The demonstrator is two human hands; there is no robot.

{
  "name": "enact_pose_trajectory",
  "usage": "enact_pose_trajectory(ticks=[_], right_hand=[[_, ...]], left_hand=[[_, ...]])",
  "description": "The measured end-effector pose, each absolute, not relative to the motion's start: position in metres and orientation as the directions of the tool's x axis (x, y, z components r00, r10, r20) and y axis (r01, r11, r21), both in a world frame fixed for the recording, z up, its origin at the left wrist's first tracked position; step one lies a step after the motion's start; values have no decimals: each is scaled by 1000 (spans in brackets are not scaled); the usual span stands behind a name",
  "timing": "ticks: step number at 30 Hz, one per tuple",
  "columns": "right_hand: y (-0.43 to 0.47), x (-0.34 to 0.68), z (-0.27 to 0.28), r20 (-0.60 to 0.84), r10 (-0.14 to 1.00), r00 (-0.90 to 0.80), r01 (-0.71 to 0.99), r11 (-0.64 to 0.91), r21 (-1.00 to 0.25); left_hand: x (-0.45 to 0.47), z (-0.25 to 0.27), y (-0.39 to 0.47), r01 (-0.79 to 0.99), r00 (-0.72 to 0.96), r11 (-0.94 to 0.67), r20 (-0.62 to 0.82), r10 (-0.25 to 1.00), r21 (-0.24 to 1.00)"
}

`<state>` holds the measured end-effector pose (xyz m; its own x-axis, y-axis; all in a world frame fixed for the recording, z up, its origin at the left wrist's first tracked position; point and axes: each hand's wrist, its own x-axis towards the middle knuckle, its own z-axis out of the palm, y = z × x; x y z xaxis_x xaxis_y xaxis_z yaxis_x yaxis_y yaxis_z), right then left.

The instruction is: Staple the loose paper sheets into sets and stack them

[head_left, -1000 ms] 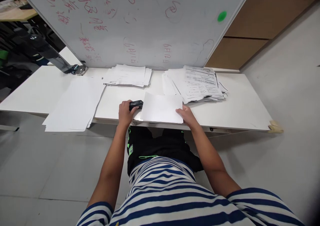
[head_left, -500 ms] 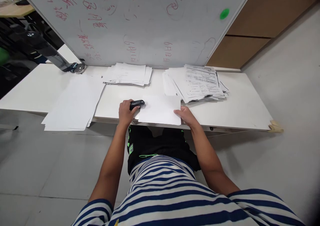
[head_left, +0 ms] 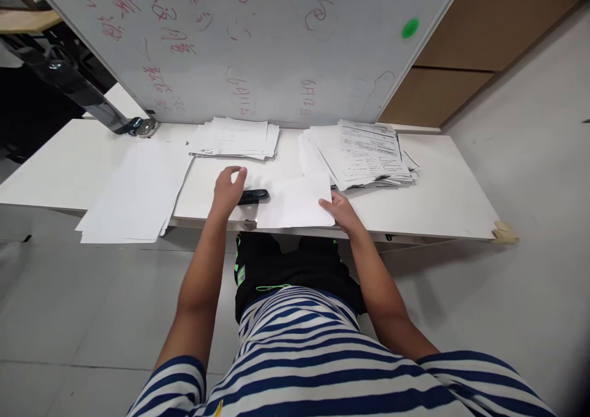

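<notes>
Pinching the right edge of the white paper (head_left: 295, 203) between thumb and fingers of the right hand (head_left: 341, 210), mid-frame at the near edge of the white table (head_left: 456, 195). With the left hand (head_left: 229, 187), gripping nothing visible: fingers loosely curled, thumb parted, right by the rear of the black stapler (head_left: 253, 197); cannot tell whether touching it. Overlapping the paper's left margin with the stapler's nose; too small to tell whether clamped. Seems to be at a stapling step; probably calls next for a steady right pinch and either a press on the stapler or a clean slide free. Farther out, see the small pile (head_left: 235, 138) above centre, the printed stack (head_left: 369, 158) right of centre, crowding the paper's upper right corner and liable to snag it, the loose sheets (head_left: 133, 195) overhanging at left, and the whiteboard (head_left: 276, 42) across the top, limiting reach beyond.
</notes>
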<state>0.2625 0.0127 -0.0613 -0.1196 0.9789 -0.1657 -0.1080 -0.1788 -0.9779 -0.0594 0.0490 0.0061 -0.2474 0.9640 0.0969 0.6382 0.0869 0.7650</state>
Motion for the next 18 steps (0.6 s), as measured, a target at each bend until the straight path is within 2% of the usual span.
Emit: enact_pose_trajectory(ticks=[4, 6, 11, 18], right_hand=[[12, 261, -63, -153, 985, -75, -98, -160, -982], [11, 261, -63, -161, 985, -63, -88, -167, -982], [9, 263, -65, -163, 986, -40, -80, -166, -983], [5, 265, -66, -153, 988, -32, -50, -154, -987]], left_hand=[[-36, 3, 73, 818, -180, 101, 84, 980, 566], [-24, -2, 80, 858, -141, 87, 69, 988, 506], [-7, -18, 84, 915, -117, 76, 79, 990, 397], [-4, -23, 82, 948, -116, 75, 115, 987, 308]])
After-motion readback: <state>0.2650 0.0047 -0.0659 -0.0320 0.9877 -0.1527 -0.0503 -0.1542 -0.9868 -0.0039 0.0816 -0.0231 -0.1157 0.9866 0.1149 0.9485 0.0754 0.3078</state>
